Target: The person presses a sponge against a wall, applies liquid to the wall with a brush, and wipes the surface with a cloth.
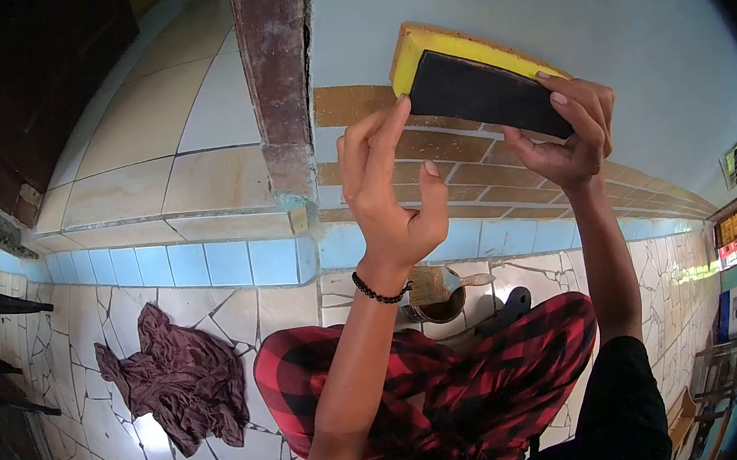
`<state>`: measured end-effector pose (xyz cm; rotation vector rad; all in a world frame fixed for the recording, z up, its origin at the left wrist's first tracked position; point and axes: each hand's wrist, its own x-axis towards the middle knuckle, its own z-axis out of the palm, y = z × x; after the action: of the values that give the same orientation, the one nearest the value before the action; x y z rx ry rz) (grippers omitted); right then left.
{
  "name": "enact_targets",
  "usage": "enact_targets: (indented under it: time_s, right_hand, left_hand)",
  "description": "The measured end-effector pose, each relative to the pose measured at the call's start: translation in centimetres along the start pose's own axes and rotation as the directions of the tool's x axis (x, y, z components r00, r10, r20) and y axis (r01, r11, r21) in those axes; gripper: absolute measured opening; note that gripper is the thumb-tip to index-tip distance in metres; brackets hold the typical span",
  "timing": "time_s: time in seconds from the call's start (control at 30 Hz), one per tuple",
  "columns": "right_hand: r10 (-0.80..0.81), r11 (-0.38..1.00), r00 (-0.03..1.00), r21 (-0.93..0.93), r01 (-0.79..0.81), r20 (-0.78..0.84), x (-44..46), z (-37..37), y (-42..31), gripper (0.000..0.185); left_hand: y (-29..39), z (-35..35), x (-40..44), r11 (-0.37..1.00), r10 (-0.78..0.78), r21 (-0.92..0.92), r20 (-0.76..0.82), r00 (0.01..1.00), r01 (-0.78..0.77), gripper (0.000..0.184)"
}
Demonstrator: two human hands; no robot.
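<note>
Holding left hand [387, 194] loosely spread at left end of black-and-yellow sponge float [489, 96], pinching right end in right hand [582, 137], up by wall [626, 32]; can't tell if touching it. Likely light, stiff-backed, soft-faced; best taken by both ends of black backing [461, 85], off foam [410, 60].

Black sleeves [620, 401] show at the bottom, red-and-black checked pants [530, 352] just above, and a black bead bracelet [379, 298] near the middle

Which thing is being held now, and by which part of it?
The right grip holds the block by its right end. The left grip is open at the block's left end; whether it touches is unclear.
</note>
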<state>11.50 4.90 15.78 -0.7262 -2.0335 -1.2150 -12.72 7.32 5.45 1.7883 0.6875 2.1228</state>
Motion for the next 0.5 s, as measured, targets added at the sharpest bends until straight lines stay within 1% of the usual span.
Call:
enact_targets:
  time_s: [0.23,0.33,0.43,0.5]
  right_hand:
    - [0.025,0.998,1.0,-0.057,-0.025,0.003,-0.4,-0.4,-0.3,0.081]
    - [0.057,0.996,0.991,-0.069,-0.065,-0.117,-0.7,0.1,-0.9,0.073]
    - [0.116,0.992,0.98,-0.038,-0.124,-0.162,-0.3,-0.1,-1.5,0.075]
    - [0.136,0.989,0.981,0.074,-0.127,-0.137,0.0,-0.5,-1.1,0.077]
  left_hand:
    - [0.0,0.1,-0.1,1.0,-0.012,-0.001,-0.001,1.0,0.012,0.062]
    - [0.2,0.1,-0.2,1.0,-0.025,-0.017,0.004,1.0,0.025,0.063]
    - [0.6,0.1,0.0,0.998,-0.035,-0.048,0.01,0.999,0.036,0.063]
    - [1.1,0.1,0.0,0.997,-0.046,-0.063,0.013,0.999,0.046,0.062]
